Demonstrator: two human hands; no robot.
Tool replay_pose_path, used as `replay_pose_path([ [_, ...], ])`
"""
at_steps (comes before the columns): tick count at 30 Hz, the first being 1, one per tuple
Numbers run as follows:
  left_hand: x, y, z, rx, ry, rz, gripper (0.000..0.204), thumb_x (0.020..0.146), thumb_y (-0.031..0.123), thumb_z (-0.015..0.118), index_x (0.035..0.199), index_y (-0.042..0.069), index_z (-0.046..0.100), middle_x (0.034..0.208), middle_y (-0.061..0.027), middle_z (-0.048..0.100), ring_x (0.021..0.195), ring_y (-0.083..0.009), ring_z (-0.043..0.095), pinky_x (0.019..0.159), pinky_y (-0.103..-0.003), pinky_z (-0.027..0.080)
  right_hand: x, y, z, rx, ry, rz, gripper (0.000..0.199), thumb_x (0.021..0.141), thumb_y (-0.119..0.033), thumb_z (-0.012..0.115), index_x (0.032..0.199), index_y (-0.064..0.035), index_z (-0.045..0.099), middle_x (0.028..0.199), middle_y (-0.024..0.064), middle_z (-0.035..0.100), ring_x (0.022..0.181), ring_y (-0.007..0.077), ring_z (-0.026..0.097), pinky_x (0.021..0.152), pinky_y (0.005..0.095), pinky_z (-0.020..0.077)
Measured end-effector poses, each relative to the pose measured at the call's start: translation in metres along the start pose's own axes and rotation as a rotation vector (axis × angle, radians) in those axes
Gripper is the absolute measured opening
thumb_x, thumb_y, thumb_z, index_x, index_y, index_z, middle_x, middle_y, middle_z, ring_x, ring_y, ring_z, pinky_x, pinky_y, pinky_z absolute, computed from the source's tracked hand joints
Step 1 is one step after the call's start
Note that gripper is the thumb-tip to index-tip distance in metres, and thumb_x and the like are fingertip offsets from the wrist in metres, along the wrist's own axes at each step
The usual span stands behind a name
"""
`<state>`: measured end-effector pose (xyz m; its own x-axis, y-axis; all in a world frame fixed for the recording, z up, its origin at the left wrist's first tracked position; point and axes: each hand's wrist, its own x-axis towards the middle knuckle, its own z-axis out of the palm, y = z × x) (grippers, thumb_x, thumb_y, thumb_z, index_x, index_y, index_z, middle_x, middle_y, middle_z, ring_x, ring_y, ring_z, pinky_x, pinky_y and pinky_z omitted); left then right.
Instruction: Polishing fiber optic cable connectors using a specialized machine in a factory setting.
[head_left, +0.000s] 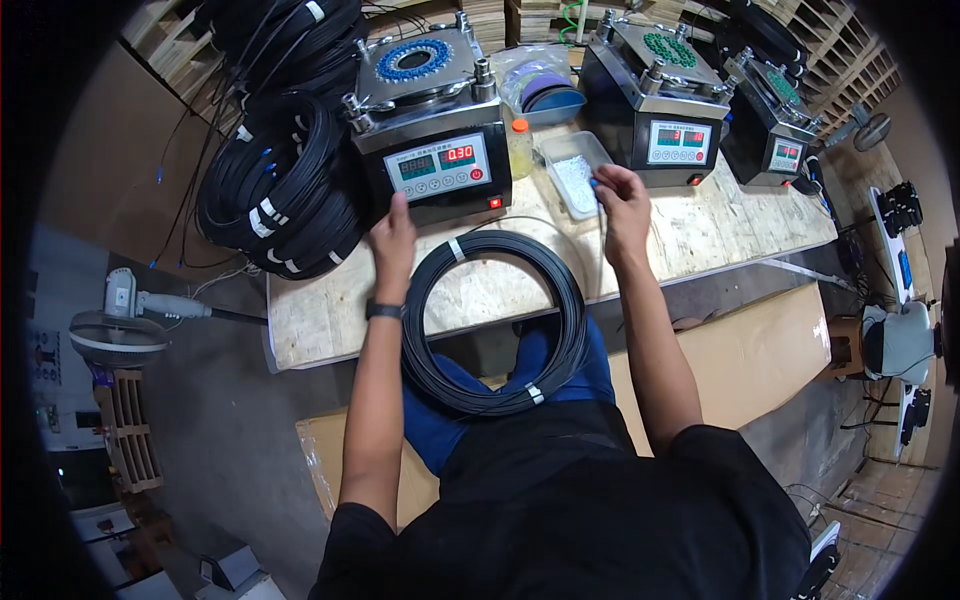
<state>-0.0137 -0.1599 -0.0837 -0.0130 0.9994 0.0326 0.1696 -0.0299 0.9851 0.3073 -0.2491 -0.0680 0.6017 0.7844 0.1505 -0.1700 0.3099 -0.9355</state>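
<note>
A large coil of black cable (570, 300), bound with white ties, rests partly on my lap and partly on the front edge of the wooden table. Above the tray, my right hand (627, 212) is closed in a pinch on a thin cable end with a small blue tip (594, 183). The clear plastic tray (575, 180) below holds small pale pieces. My left hand (395, 243) is raised in front of the left machine's panel (435, 170), one digit stretched upward. Nothing shows in it, though its other fingers are partly hidden.
Two similar metal-topped machines (675, 130) (780, 140) stand to the right, green rings on top. The left machine carries a blue ring (413, 60). More black cable coils (285, 190) are stacked at left. An orange-capped bottle (520, 150) stands beside the tray. A fan (120, 320) is at left.
</note>
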Motion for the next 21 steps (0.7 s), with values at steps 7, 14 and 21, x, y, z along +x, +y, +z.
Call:
replay_pose_path([
  [7, -0.052, 0.024, 0.137, -0.174, -0.432, -0.338, 0.057, 0.102, 0.060, 0.045, 0.066, 0.016, 0.047, 0.059, 0.0024, 0.049, 0.049, -0.0101, 0.048, 0.044, -0.026, 0.040, -0.043, 0.039, 0.043, 0.024, -0.165, 0.138, 0.025, 0.093, 0.006, 0.058, 0.116, -0.0015, 0.063, 0.110, 0.0070, 0.067, 0.102, 0.0137, 0.062, 0.093, 0.0267, 0.0478],
  [14, -0.101, -0.002, 0.142, -0.510, -0.548, -0.644, 0.056, 0.102, 0.061, 0.041, 0.080, 0.010, 0.050, 0.088, -0.0087, 0.056, 0.082, -0.0236, 0.062, 0.076, -0.050, 0.062, -0.072, 0.044, 0.003, 0.161, -0.022, 0.280, 0.027, 0.091, 0.008, 0.059, 0.118, 0.0020, 0.058, 0.122, 0.0142, 0.065, 0.118, 0.0206, 0.061, 0.103, 0.0314, 0.0484],
  [21, -0.093, -0.003, 0.131, -0.683, -0.700, -0.737, 0.057, 0.103, 0.061, 0.035, 0.086, 0.011, 0.055, 0.095, -0.0091, 0.060, 0.098, -0.0268, 0.063, 0.088, -0.056, 0.056, -0.069, 0.031, 0.012, 0.199, -0.109, 0.380, 0.032, 0.089, 0.007, 0.064, 0.120, 0.0012, 0.056, 0.121, 0.0128, 0.063, 0.117, 0.0206, 0.060, 0.104, 0.0328, 0.0484],
])
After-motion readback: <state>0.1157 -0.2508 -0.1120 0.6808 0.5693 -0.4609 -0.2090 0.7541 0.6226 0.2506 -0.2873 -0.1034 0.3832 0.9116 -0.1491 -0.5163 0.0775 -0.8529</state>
